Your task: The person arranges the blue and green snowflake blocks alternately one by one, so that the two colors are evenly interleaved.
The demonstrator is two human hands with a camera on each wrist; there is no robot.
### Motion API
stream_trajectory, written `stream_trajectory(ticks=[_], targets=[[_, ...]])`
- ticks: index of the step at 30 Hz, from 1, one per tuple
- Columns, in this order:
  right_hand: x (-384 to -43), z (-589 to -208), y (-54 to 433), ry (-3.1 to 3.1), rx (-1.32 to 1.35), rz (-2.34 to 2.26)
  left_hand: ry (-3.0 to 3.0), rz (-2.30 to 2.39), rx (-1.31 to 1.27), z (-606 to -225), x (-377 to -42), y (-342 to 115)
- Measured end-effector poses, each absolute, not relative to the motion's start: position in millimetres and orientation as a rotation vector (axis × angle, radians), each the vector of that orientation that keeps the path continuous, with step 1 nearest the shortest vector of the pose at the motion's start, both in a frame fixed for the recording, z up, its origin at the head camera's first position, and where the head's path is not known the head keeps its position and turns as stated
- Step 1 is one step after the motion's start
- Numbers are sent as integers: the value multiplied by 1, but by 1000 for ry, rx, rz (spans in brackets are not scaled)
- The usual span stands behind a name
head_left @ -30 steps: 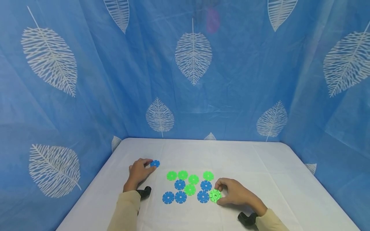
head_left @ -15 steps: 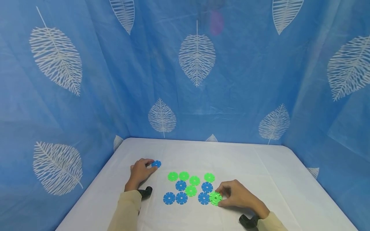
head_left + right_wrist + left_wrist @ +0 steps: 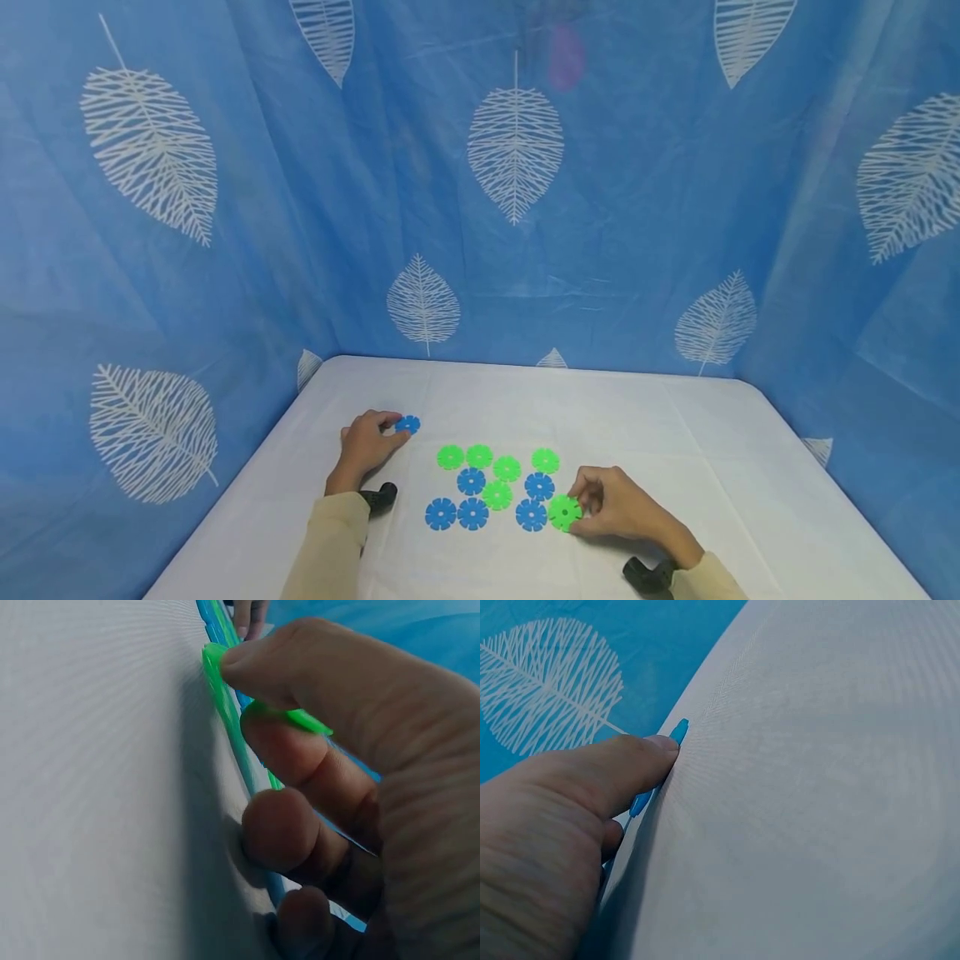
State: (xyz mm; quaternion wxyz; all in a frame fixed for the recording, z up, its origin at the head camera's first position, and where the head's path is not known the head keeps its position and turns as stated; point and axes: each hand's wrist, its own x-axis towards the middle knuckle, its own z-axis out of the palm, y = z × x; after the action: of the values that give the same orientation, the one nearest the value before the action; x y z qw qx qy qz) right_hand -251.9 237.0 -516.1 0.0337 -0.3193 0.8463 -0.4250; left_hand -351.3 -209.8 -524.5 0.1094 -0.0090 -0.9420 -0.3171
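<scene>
At the far left of the table, my left hand [image 3: 368, 442] pinches a blue notched disc [image 3: 408, 425] by its near edge. In the left wrist view that blue disc [image 3: 680, 731] stands out edge-on past the thumb. On the right side, my right hand [image 3: 617, 506] pinches a green notched disc [image 3: 564, 513] between thumb and fingertips. The right wrist view shows this green disc [image 3: 215, 671] nearly edge-on, tipped close over the cloth, with more green showing between the fingers. Just left of it lies a blue disc [image 3: 531, 515].
Several more green discs [image 3: 507, 468] and blue discs [image 3: 472, 514] lie flat in loose rows mid-table. A white cloth [image 3: 622, 417] covers the table. Blue curtains [image 3: 600, 250] with white leaf prints enclose it. Dark devices [image 3: 649, 575] sit at the wrists.
The head view has shifted slightly. The green disc in my right hand has moved a little right, away from the blue disc beside it, and its shiny glare has faded. The left hand keeps its hold.
</scene>
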Motion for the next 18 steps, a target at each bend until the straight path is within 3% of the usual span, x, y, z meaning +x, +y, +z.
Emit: stream_trajectory(ticks=[18], targets=[[-267,-506,221,2235,-833,-1619,-2780,-924,-40,-523,-351,-211]])
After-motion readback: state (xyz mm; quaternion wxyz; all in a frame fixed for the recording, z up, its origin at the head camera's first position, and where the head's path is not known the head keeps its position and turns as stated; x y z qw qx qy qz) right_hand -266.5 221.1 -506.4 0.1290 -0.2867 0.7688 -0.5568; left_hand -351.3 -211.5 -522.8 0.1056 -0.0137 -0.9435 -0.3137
